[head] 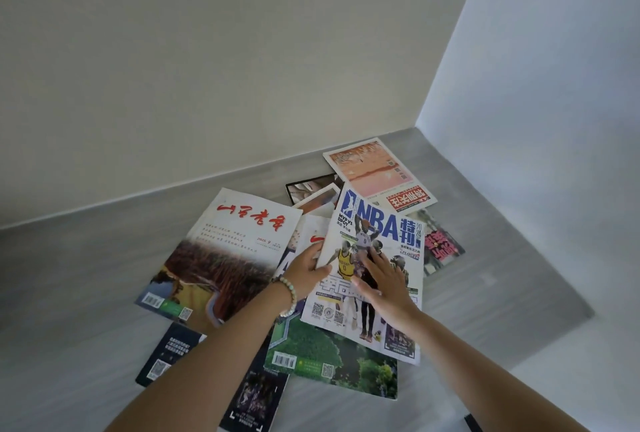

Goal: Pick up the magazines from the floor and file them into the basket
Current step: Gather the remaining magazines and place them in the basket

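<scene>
Several magazines lie scattered on the grey floor [86,275] in a room corner. On top lies an NBA magazine [377,234] with basketball players on its cover. My left hand [306,274], with a bead bracelet at the wrist, grips the magazine's left edge, thumb on the cover. My right hand [386,284] rests flat on the cover with fingers spread. Left of it lies a large magazine with red calligraphy [225,251]. A green-covered magazine [343,359] sticks out below the NBA one. No basket is in view.
An orange-covered magazine [374,168] lies near the corner, a dark one with red text [441,244] at the right, and two dark ones [169,352] [254,397] close to me. White walls [207,68] meet behind the pile. A dark object [472,423] shows at the bottom right.
</scene>
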Demonstrator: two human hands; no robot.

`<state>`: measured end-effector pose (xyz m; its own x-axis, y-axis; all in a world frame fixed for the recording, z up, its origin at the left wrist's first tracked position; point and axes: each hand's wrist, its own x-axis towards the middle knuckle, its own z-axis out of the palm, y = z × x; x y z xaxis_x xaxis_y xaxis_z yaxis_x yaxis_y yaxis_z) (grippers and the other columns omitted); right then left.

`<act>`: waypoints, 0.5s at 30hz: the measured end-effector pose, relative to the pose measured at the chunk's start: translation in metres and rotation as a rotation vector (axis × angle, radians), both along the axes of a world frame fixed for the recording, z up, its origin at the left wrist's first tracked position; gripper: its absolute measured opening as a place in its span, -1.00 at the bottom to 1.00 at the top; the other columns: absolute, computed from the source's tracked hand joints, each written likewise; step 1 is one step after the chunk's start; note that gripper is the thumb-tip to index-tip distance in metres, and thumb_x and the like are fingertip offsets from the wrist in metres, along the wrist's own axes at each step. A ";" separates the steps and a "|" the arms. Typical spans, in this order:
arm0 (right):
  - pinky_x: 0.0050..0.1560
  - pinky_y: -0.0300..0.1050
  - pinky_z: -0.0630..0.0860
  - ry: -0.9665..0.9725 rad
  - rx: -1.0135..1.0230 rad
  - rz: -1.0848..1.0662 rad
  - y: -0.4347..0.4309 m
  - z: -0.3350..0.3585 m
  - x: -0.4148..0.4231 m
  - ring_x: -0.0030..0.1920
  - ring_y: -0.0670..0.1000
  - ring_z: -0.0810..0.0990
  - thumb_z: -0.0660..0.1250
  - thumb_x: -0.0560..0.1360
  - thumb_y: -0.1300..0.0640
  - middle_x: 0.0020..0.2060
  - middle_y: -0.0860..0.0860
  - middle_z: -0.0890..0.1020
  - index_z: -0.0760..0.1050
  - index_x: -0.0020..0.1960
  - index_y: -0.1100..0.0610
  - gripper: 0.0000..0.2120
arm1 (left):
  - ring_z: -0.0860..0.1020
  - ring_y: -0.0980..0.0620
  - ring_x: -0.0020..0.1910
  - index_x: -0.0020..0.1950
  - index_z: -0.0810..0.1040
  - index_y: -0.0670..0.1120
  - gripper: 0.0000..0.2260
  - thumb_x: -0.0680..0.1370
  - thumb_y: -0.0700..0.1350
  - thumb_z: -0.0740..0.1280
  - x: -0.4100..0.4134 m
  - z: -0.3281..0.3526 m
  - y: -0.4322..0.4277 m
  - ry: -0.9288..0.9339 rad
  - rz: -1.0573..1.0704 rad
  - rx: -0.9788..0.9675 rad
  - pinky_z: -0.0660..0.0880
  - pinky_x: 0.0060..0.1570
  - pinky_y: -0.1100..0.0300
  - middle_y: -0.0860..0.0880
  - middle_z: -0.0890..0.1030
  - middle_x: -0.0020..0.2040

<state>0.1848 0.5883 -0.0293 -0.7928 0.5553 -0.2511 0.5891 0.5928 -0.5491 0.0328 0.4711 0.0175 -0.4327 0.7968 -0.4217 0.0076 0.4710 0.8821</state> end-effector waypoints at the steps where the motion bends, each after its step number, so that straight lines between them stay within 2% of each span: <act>1: 0.50 0.10 -0.15 0.020 -0.006 -0.045 -0.001 0.003 -0.003 0.53 -0.01 -0.16 -0.24 0.29 -0.56 0.52 -0.13 -0.11 -0.09 0.49 -0.19 -0.14 | 0.47 0.06 0.17 0.45 0.21 -0.09 -0.52 0.55 -0.28 0.22 -0.002 0.003 -0.005 -0.025 0.019 0.012 0.47 0.10 0.23 -0.08 0.46 0.34; 4: 0.50 0.11 -0.05 0.092 -0.096 -0.243 -0.011 0.012 -0.016 0.53 0.04 -0.03 0.02 0.45 -0.38 0.53 -0.05 0.00 -0.02 0.52 -0.04 -0.25 | 0.49 0.06 0.13 0.44 0.25 -0.02 -0.51 0.54 -0.27 0.25 -0.015 0.014 -0.027 -0.081 0.090 0.045 0.49 0.00 0.25 -0.02 0.51 0.26; 6: 0.49 0.17 0.02 0.236 -0.235 -0.385 -0.023 0.023 -0.030 0.52 0.04 0.03 0.08 0.40 -0.40 0.53 -0.02 0.08 0.01 0.51 -0.02 -0.19 | 0.53 0.01 0.12 0.42 0.29 0.01 -0.52 0.53 -0.26 0.26 -0.030 0.022 -0.051 -0.090 0.147 0.060 0.54 0.02 0.15 0.00 0.54 0.18; 8: 0.48 0.20 0.06 0.321 -0.411 -0.493 -0.039 0.036 -0.048 0.52 0.05 0.05 0.16 0.44 -0.32 0.53 0.00 0.06 -0.04 0.51 -0.01 -0.22 | 0.56 -0.07 0.12 0.41 0.30 0.01 -0.52 0.52 -0.26 0.27 -0.048 0.030 -0.079 -0.114 0.217 0.076 0.54 0.10 -0.05 -0.06 0.57 0.17; 10: 0.46 0.20 0.11 0.315 -0.568 -0.567 -0.056 0.043 -0.069 0.50 0.10 0.12 0.19 0.49 -0.21 0.52 0.01 0.08 -0.06 0.51 -0.02 -0.27 | 0.58 -0.08 0.06 0.41 0.31 0.01 -0.52 0.52 -0.26 0.27 -0.070 0.038 -0.113 -0.142 0.297 0.082 0.56 0.07 -0.05 -0.08 0.59 0.13; 11: 0.43 0.22 0.19 0.291 -0.633 -0.584 -0.065 0.048 -0.082 0.46 0.13 0.22 0.20 0.50 -0.18 0.50 0.06 0.17 0.01 0.50 -0.02 -0.32 | 0.59 -0.08 0.03 0.40 0.31 0.00 -0.53 0.52 -0.26 0.27 -0.081 0.042 -0.130 -0.158 0.340 0.083 0.57 0.04 -0.03 -0.08 0.59 0.13; 13: 0.22 0.21 0.43 0.272 -0.772 -0.584 -0.090 0.059 -0.112 0.24 0.19 0.50 0.22 0.51 -0.11 0.30 0.16 0.48 0.25 0.40 0.03 -0.49 | 0.60 -0.08 0.03 0.40 0.29 -0.01 -0.53 0.51 -0.24 0.27 -0.103 0.052 -0.170 -0.174 0.399 0.091 0.60 -0.04 0.00 -0.12 0.58 0.15; 15: -0.01 0.10 0.54 0.290 -0.909 -0.543 -0.121 0.075 -0.145 -0.01 0.18 0.63 0.22 0.55 0.05 0.01 0.17 0.65 0.43 0.23 0.10 -0.72 | 0.62 -0.03 -0.05 0.41 0.28 0.00 -0.53 0.52 -0.23 0.27 -0.125 0.063 -0.212 -0.154 0.452 0.107 0.63 -0.22 0.14 -0.10 0.61 0.08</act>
<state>0.0400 0.4677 0.0460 -0.5935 0.5503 -0.5874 0.4274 -0.4030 -0.8093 -0.0924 0.2593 0.0802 -0.6844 0.5860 -0.4338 -0.3113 0.3032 0.9007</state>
